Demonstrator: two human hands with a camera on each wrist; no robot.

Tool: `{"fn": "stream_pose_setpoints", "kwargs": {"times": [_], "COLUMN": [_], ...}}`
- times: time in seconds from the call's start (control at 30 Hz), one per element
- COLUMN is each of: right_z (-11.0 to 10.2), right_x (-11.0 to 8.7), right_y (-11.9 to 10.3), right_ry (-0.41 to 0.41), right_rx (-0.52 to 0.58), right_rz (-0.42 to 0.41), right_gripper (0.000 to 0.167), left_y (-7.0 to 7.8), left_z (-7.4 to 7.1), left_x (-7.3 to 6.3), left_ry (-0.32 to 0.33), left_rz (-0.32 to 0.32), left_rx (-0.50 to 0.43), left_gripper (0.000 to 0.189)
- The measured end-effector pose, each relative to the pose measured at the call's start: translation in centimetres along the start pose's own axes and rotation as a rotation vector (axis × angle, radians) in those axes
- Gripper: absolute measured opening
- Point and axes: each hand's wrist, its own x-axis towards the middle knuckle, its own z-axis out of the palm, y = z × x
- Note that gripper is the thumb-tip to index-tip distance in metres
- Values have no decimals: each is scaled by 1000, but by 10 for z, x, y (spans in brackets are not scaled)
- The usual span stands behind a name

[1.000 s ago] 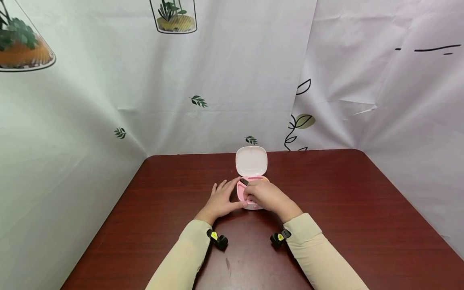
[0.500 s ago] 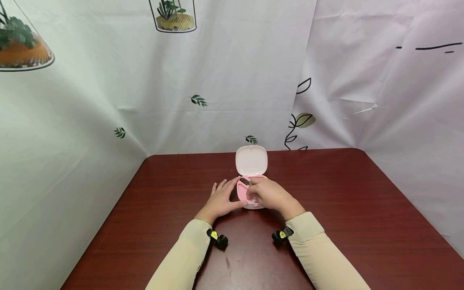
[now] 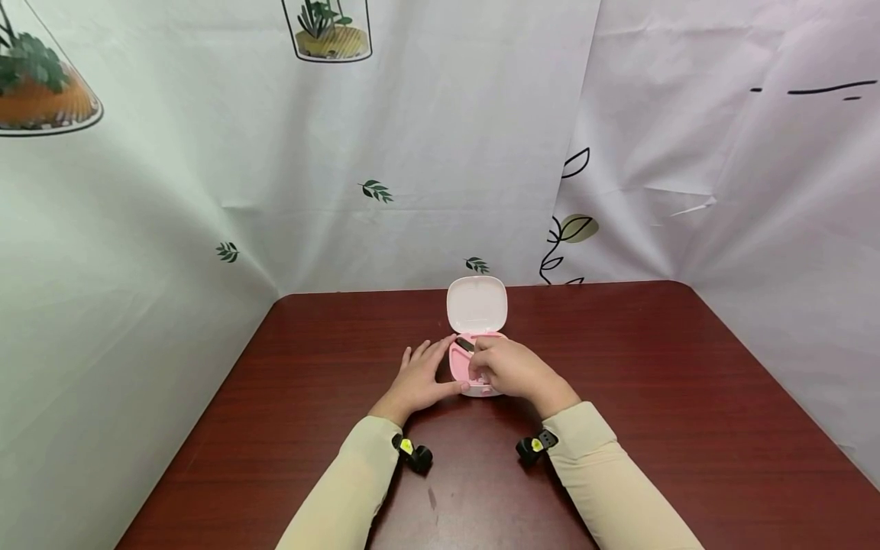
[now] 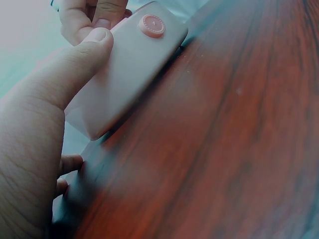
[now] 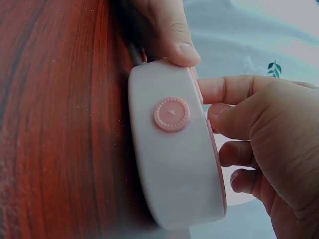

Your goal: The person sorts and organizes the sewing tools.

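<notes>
A small white case [image 3: 477, 389] with a pink inner tray [image 3: 459, 365] stands on the table, its white lid [image 3: 477, 305] raised at the back. A round pink button-shaped piece [image 5: 172, 114] sits on its front wall. Along the left side, my left hand [image 3: 415, 382] steadies the case with straight fingers, thumb [image 4: 92, 50] resting on the front rim. My right hand [image 3: 516, 372] reaches into the tray from the right, its index finger and thumb close together inside. Whatever may lie between those fingertips is hidden. A narrow dark piece [image 3: 465, 345] lies near the tray's back left.
The dark red wooden table [image 3: 330, 344] extends around the case on all sides. Behind it hangs a pale cloth [image 3: 440, 137] with printed plants. Black wrist cameras [image 3: 416, 457] sit on both sleeves.
Over the last second my right hand has shifted slightly to the right within the tray, then stayed nearly still. My left hand and the case have kept their places.
</notes>
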Motion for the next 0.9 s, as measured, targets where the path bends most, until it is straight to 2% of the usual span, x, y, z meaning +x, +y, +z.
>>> {"fn": "stream_pose_setpoints", "kwargs": {"times": [0.77, 0.9], "right_z": [-1, -6], "right_x": [0, -2], "right_y": [3, 8], "right_ry": [4, 51], "right_rx": [32, 90], "right_rz": [4, 46], "right_gripper": [24, 23], "left_y": [0, 0], "left_z": [-1, -1], "left_x": [0, 0], "left_ry": [7, -1], "left_rz": [10, 3], "left_rx": [-2, 4], "left_gripper": [96, 96]}}
